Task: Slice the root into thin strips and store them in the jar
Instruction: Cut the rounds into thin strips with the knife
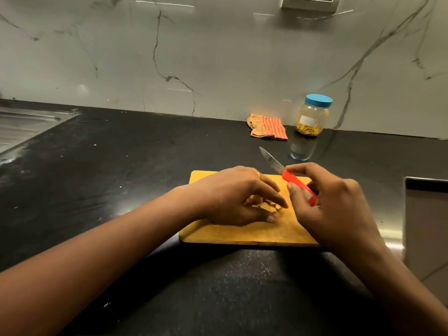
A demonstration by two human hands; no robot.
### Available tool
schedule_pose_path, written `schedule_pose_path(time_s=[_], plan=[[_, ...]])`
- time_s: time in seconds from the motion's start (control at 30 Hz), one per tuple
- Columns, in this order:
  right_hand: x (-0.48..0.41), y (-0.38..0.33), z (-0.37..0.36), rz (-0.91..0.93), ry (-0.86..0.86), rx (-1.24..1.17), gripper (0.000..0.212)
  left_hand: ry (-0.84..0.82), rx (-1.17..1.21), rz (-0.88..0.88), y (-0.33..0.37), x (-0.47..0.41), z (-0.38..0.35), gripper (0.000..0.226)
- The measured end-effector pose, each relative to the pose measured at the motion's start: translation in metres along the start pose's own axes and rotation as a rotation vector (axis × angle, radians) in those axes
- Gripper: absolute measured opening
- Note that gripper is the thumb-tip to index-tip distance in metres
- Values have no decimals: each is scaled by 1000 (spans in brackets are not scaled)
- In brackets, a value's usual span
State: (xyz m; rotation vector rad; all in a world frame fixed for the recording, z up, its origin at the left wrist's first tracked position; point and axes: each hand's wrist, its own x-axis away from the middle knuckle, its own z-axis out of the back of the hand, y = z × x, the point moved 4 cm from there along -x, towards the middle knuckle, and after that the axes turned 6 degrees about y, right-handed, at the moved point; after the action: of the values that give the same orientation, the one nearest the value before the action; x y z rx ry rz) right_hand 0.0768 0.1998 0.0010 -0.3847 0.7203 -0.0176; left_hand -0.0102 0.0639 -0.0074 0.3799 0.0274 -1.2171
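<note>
The root pieces (264, 205) lie in a small heap in the middle of the cutting board (242, 235). My left hand (238, 197) is spread over them, fingers nearly straight, corralling rather than clenching. My right hand (337, 207) has its fingers curled round the red handle of the knife (292, 178), blade raised off the board and pointing away. I judge this as mid-slicing: next I'd square the heap, bring the edge down just beside my left fingertips and cut thin. The jar (314, 116) stands well apart by the wall, blue lid on, yellow strips inside, with a checked cloth (268, 128) just beside it.
</note>
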Motion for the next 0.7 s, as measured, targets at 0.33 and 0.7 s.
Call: schedule_pose_path(time_s=[0.33,0.7], plan=[[6,4,-9,12,-32,-14,32,120,-77,-58,-10,1,1,24],[7,3,-9,7,-36,-23,32,182,-22,32,-28,15,15,28]])
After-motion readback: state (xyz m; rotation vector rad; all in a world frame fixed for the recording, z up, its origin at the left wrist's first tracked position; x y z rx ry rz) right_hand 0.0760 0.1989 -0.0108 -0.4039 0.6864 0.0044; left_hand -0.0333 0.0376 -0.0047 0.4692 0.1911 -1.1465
